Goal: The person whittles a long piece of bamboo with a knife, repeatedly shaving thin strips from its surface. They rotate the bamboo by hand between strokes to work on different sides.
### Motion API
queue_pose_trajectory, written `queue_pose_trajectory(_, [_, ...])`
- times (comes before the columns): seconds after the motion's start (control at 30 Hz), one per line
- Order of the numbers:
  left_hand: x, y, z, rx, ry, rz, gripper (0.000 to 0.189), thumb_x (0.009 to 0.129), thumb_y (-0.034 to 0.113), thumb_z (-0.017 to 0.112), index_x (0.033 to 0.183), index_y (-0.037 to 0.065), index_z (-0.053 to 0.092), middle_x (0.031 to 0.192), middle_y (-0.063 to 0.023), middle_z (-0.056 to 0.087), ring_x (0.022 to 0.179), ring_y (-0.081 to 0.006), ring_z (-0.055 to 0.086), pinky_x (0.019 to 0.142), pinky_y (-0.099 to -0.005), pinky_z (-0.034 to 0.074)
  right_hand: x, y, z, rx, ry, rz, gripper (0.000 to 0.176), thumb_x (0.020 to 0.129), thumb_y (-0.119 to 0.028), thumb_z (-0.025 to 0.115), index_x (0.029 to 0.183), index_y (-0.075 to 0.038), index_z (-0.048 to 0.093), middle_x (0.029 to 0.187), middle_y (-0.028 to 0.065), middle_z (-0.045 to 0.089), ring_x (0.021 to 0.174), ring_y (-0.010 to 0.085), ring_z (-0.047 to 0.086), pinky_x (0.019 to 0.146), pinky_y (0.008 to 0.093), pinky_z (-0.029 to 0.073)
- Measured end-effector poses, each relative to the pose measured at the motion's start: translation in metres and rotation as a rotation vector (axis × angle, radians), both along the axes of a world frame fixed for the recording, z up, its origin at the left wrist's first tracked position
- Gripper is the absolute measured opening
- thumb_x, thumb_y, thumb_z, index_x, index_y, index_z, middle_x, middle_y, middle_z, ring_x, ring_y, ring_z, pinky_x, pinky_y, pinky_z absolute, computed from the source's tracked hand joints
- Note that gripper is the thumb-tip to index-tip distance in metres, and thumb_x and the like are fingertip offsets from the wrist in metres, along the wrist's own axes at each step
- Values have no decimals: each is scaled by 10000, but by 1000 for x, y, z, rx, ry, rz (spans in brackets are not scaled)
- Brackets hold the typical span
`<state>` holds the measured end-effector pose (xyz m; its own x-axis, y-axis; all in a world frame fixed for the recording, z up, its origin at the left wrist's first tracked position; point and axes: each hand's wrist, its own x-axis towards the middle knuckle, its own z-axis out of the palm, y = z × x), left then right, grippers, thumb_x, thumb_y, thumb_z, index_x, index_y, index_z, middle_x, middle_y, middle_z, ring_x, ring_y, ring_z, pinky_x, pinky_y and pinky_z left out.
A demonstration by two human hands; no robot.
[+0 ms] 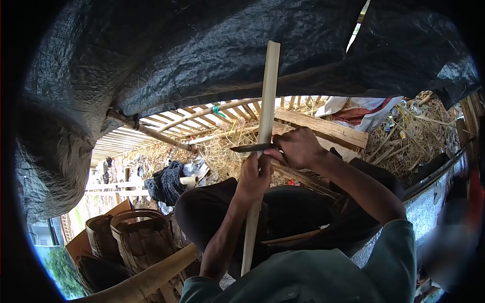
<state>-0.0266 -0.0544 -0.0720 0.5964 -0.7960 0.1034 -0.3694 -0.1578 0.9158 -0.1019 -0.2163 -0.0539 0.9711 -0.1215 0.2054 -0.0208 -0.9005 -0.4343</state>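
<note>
A long pale strip of split bamboo (pixel 269 91) stands almost upright in the view, its lower end running down past my lap. My left hand (pixel 254 177) is wrapped around its middle. Just above that, my right hand (pixel 299 147) is closed on a knife (pixel 248 148), whose dark blade lies across the strip with the tip pointing left. The knife's handle is mostly hidden inside the right fingers. The left thumb is close beneath the blade.
Woven baskets (pixel 144 237) stand at lower left, behind a thick bamboo pole (pixel 151 275). A black tarp (pixel 202 55) hangs overhead. Ahead lie a wooden beam (pixel 328 130), a white and red sack (pixel 361 110), straw and a dark bundle (pixel 168 184). A slatted bamboo fence (pixel 202 119) runs behind.
</note>
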Motion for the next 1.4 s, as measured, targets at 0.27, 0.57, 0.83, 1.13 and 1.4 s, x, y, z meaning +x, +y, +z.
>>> queue_pose_trajectory(0.27, [-15, 1, 47, 194, 547, 16, 152, 963, 153, 458, 905, 12, 456, 572, -45, 467, 411, -121, 461, 395, -288, 367, 0, -79, -12, -145, -153, -375, 552, 953, -424, 427, 659, -9, 641, 530, 174, 584, 512, 356, 619, 486, 424, 519])
queue_pose_trajectory(0.57, [-15, -10, 57, 158, 643, -6, 224, 991, 234, 358, 961, 31, 449, 598, 8, 394, 397, -54, 346, 365, -220, 313, -11, -56, -12, 92, -181, -419, 438, 950, -307, 479, 644, -7, 569, 484, 171, 515, 454, 366, 547, 431, 442, 429])
queue_pose_trajectory(0.83, [-14, -9, 58, 186, 558, -19, 300, 994, 294, 392, 935, 20, 498, 610, -16, 470, 406, -84, 411, 386, -235, 357, -30, -32, 7, -16, -114, -54, 426, 909, -455, 497, 797, -62, 618, 563, 117, 593, 522, 303, 614, 504, 413, 488])
queue_pose_trajectory(1.13, [-25, -13, 54, 167, 387, 18, 399, 1000, 302, 391, 748, 12, 498, 463, -22, 440, 344, -88, 432, 337, -252, 335, -11, -44, -6, -122, -232, -95, 362, 873, -406, 562, 759, -74, 648, 569, 117, 598, 509, 308, 603, 489, 396, 494])
queue_pose_trajectory(1.4, [-42, -10, 65, 90, 637, -44, 336, 992, 249, 427, 763, 16, 503, 464, -12, 438, 345, -80, 430, 335, -247, 331, -11, -152, -23, -127, -5, -758, 590, 924, -524, 391, 802, -27, 684, 759, 220, 659, 750, 396, 659, 649, 502, 538])
